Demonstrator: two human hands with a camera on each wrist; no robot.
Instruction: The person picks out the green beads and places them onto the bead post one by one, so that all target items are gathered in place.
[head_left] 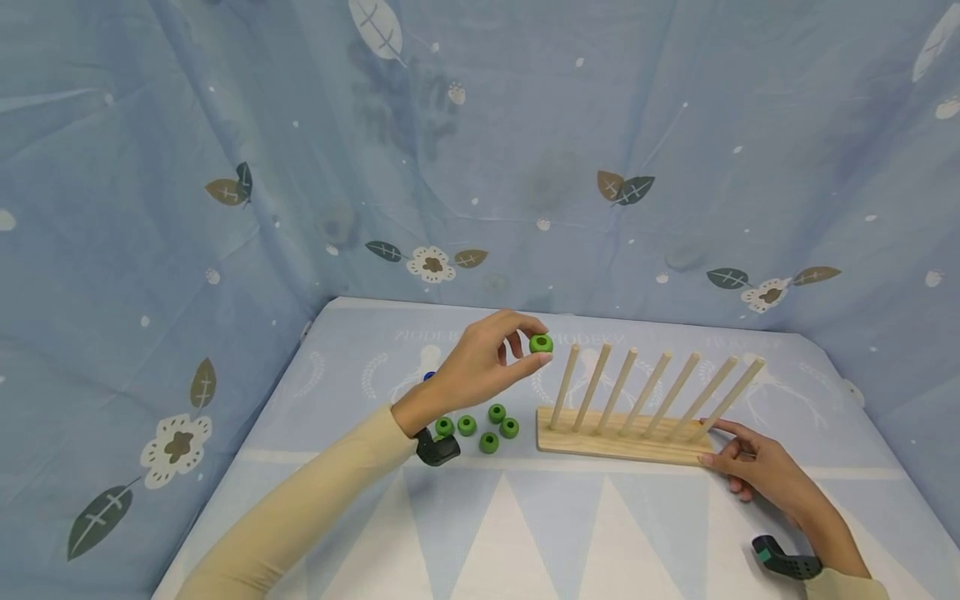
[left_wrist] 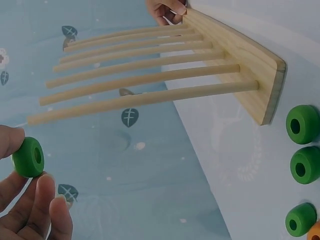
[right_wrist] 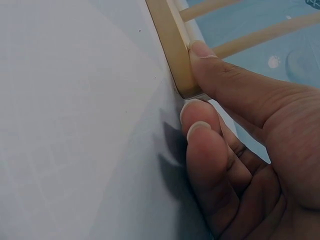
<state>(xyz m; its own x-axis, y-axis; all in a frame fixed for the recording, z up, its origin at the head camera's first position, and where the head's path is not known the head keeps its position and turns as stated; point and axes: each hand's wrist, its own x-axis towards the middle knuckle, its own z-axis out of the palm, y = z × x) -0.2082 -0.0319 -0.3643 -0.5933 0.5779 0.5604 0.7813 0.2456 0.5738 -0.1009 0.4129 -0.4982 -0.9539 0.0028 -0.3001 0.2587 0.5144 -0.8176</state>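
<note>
My left hand (head_left: 480, 360) pinches a green bead (head_left: 542, 351) with a hole through it between thumb and fingertips. It holds the bead up in the air, just left of the leftmost peg (head_left: 566, 385) of a wooden peg rack (head_left: 622, 447). In the left wrist view the held bead (left_wrist: 22, 158) is near that peg's tip. The rack has a flat base and a row of several bare upright pegs. At the base's right end my right hand (head_left: 772, 475) grips the wood, thumb (right_wrist: 212, 75) on the edge and other fingers curled by the corner.
Several loose green beads (head_left: 489, 443) lie on the table left of the rack. A blue bead (head_left: 430, 376) shows partly behind my left forearm. An orange bead (left_wrist: 314, 232) peeks in at the left wrist view's corner. A patterned blue curtain (head_left: 525, 150) stands behind the table.
</note>
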